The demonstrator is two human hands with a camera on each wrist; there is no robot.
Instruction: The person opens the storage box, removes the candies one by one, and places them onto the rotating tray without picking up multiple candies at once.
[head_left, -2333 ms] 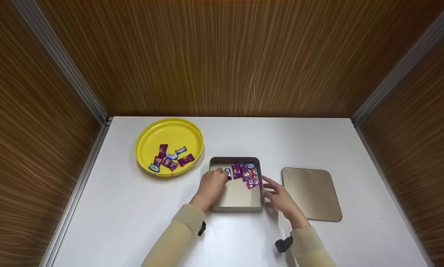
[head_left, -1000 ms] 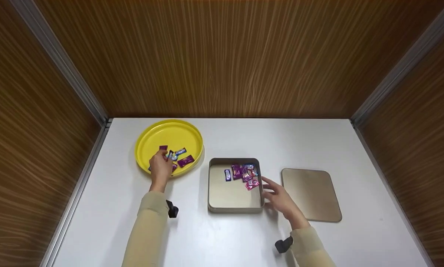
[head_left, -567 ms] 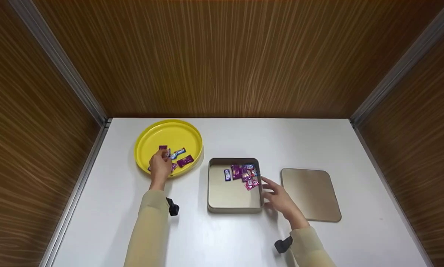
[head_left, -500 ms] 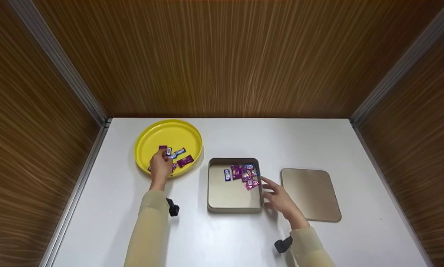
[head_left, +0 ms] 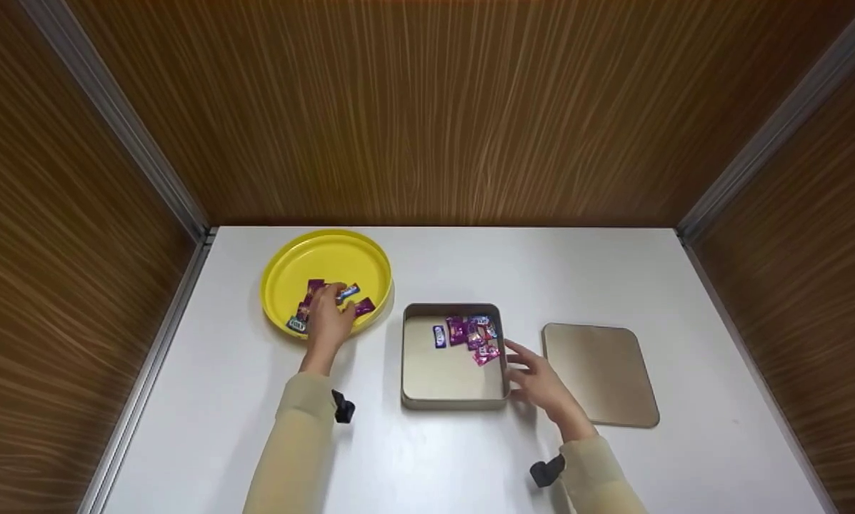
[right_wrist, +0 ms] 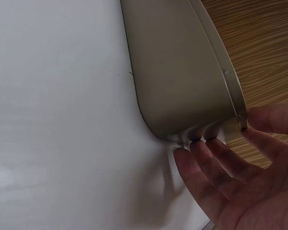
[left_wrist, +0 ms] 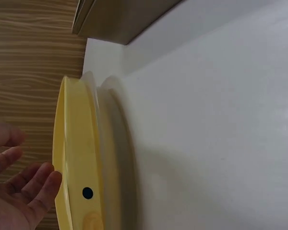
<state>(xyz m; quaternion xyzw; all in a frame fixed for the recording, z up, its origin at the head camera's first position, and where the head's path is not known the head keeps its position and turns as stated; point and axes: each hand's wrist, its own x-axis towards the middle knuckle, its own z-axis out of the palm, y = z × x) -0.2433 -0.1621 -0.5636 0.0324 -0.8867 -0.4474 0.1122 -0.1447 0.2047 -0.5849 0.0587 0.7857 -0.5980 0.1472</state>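
Note:
My left hand (head_left: 329, 321) reaches over the yellow round tray (head_left: 284, 264), its relaxed fingers just above the wrapped candies. In the left wrist view the fingers stand apart with nothing visible between them. Purple candies (head_left: 316, 287) and a blue one (head_left: 349, 291) show around the hand; others lie hidden under it. The square metal tin (head_left: 456, 405) stands mid-table, with several candies (head_left: 456, 330) in its far right part and a blue-and-white candy (head_left: 439, 336) to their left. My right hand (head_left: 543, 385) rests extended fingertips (right_wrist: 181, 155) against the tin's right wall.
A flat metal lid (head_left: 601, 375) lies on the white table (head_left: 220, 414) right of the tin, close behind the right hand. Wood-grain panels (head_left: 427, 114) enclose the table at the back and both sides.
The left hand has gone from the tin to the yellow tray, where candy showed at its fingertips; it has since shifted slightly right, its fingers looser. The right hand has stayed at the tin.

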